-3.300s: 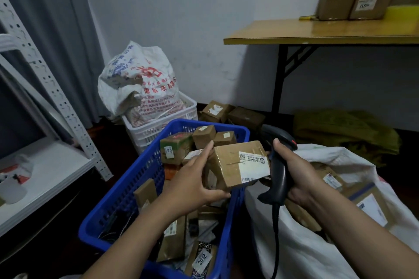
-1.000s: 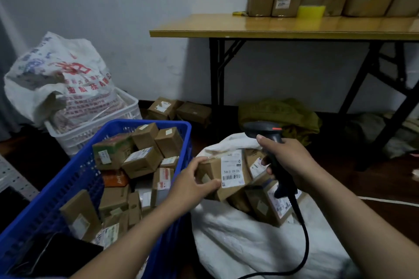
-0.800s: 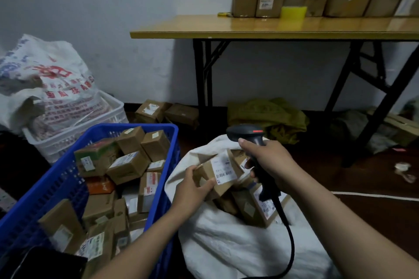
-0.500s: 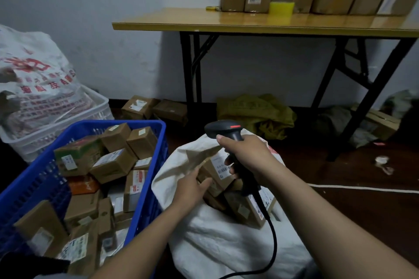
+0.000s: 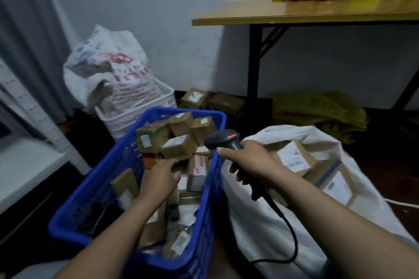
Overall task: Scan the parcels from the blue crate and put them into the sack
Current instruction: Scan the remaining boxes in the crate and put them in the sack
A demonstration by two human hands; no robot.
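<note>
The blue crate (image 5: 97, 190) stands at lower centre, filled with several small cardboard parcels (image 5: 179, 145). My left hand (image 5: 162, 180) reaches down inside the crate over the parcels, fingers extended and holding nothing. My right hand (image 5: 251, 161) grips the black barcode scanner (image 5: 223, 139), held above the gap between crate and sack, its cable trailing down. The white sack (image 5: 267, 229) lies open on the right with several labelled parcels (image 5: 294, 158) inside.
A white basket (image 5: 136, 115) with a printed bag sits behind the crate. A wooden table (image 5: 306, 12) with cardboard boxes stands at the back right, loose boxes (image 5: 197, 98) and a green bag (image 5: 317, 111) beneath it. A white metal shelf (image 5: 29, 161) is at left.
My left hand let go of the labelled parcel in the sack and moved left into the blue crate. The view swung back left; my right hand still holds the scanner.
</note>
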